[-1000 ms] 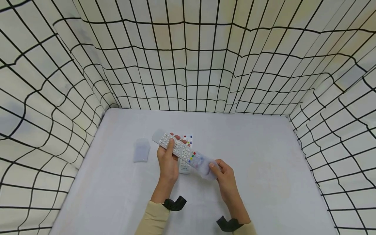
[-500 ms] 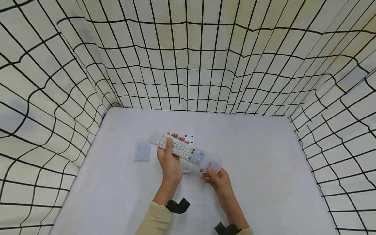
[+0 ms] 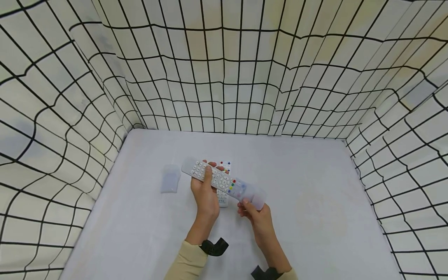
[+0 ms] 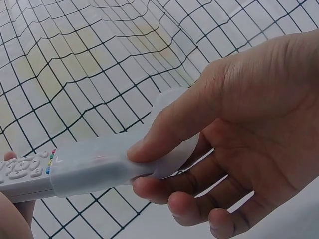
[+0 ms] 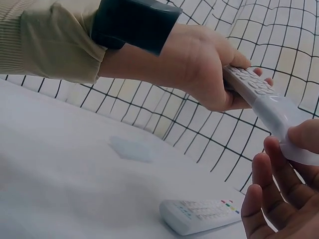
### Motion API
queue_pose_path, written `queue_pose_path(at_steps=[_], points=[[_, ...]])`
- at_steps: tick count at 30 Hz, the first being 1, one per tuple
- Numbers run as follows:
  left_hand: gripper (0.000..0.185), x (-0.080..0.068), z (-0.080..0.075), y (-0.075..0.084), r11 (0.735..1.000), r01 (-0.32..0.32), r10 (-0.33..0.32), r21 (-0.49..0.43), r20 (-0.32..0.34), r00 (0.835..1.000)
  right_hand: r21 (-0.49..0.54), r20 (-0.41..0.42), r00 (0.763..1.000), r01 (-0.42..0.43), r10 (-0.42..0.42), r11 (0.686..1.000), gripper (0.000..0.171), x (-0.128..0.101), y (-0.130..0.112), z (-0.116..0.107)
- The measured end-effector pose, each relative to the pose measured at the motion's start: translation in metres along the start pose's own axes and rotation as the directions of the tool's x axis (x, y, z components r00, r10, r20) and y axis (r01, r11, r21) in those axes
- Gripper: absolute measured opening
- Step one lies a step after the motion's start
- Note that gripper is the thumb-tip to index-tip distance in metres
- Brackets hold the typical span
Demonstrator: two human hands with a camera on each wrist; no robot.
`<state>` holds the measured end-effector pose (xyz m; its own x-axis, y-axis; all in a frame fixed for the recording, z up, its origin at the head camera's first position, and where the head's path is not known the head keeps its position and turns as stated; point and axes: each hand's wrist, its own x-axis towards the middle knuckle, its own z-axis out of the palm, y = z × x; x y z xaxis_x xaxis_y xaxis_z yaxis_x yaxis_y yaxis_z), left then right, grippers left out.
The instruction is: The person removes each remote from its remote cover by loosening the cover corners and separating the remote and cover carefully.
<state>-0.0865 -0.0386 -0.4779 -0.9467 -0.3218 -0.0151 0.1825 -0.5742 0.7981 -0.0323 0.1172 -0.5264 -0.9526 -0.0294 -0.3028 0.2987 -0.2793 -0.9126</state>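
My left hand (image 3: pixel 205 200) grips a white remote control (image 3: pixel 221 179) with its thumb across the buttons, holding it slantwise above the table. A translucent plastic sleeve (image 3: pixel 257 194) covers the remote's lower right end, up to the coloured buttons, and its loose part extends beyond that end. My right hand (image 3: pixel 261 223) pinches the sleeve's lower edge between thumb and index finger. In the left wrist view the right thumb (image 4: pixel 159 132) presses on the sleeve, with the other fingers loosely bent. A second white remote (image 5: pixel 204 214) lies on the table under the held one.
A flat translucent plastic piece (image 3: pixel 169 181), like a folded sleeve, lies on the white tabletop (image 3: pixel 308 186) left of the hands. White walls with a black grid (image 3: pixel 224 70) rise at the back and both sides. Each wrist wears a black band (image 3: pixel 214 247).
My right hand has shifted from the sleeve's far end to its lower edge, slightly down and left. The remote in my left hand moved slightly left, then back right.
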Motion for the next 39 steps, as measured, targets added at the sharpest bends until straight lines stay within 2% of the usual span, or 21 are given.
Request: queue_pose_path(at_steps=[10,25,33,39], points=[[0.034,0.006,-0.007,-0.001,0.998,0.040,-0.040,-0.056,-0.003,0.999,-0.049,-0.004,1.000,-0.021,0.021,0.999,0.041,-0.002,-0.002,-0.005],[0.033,0.009,-0.011,0.001,0.996,0.082,-0.082,-0.037,-0.008,0.997,-0.059,-0.010,0.999,-0.043,0.042,0.997,0.038,-0.003,-0.002,-0.013],[0.034,0.010,-0.012,0.002,0.999,0.037,-0.037,-0.006,0.001,0.999,-0.184,0.043,0.998,-0.037,0.046,0.982,0.034,0.002,-0.003,-0.019],[0.037,0.015,-0.019,0.008,1.000,0.010,-0.010,-0.002,0.025,1.000,-0.279,0.064,0.998,0.043,-0.026,0.959,0.038,0.004,-0.010,-0.020]])
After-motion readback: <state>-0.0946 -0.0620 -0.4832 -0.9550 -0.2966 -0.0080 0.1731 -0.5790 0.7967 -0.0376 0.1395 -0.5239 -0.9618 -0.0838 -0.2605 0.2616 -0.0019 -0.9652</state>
